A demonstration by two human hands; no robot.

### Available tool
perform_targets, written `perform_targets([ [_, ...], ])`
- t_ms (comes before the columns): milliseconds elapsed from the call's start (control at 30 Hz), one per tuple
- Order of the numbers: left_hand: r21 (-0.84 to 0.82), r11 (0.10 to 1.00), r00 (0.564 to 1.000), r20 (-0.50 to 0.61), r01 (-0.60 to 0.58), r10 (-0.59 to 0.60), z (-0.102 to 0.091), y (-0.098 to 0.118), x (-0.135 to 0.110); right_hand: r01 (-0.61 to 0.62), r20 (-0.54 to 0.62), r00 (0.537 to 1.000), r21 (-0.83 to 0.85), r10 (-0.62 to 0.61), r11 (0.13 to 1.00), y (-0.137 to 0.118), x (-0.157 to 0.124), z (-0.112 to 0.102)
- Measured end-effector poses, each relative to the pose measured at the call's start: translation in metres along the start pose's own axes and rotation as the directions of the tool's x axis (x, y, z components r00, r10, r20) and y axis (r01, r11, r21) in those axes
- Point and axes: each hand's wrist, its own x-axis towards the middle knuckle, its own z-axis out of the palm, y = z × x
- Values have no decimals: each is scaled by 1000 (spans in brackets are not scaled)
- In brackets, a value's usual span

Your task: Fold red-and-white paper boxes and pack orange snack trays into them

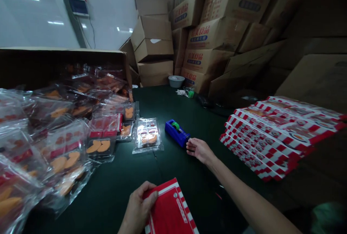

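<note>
My left hand [139, 207] is closed on a flat red box [170, 208] with white-striped edges and white lettering, near the bottom of the view. Out to the right, my right hand [200, 150] pinches at the cutter end of a blue tape dispenser [176, 133] with a green roll core. Its fingertips seem to hold the tape's end, though the clear strip hardly shows. Left of the dispenser lies a clear packet [148, 135] with orange-brown pieces inside, flat on the dark green table [130, 180].
Many similar packets [100, 145] spill from a large open carton [126, 64] on the left. A stack of red-and-white printed boxes [271, 136] stands at the right. Behind are a small grey tub [176, 81], a green tape roll [191, 94] and piled cardboard cartons [206, 35].
</note>
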Motion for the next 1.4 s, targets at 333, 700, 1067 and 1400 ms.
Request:
perform_targets([
  [333, 76, 985, 951, -261, -152, 167, 0, 25, -14, -69, -157, 987, -238, 32, 969, 4, 13, 17],
  [700, 876, 98, 296, 53, -472, 954, 34, 98, -94, 265, 438, 835, 211, -333, 941, -35, -190, 42],
  [1067, 851, -3, 220, 139, -526, 966, 59, 47, -79, -66, 515, 856, 210, -53, 975, 26, -197, 53],
  [1400, 674, 368, 395, -121, -641, 911, 66, 84, -116, 269, 329, 908, 18, -260, 963, 40, -182, 59],
])
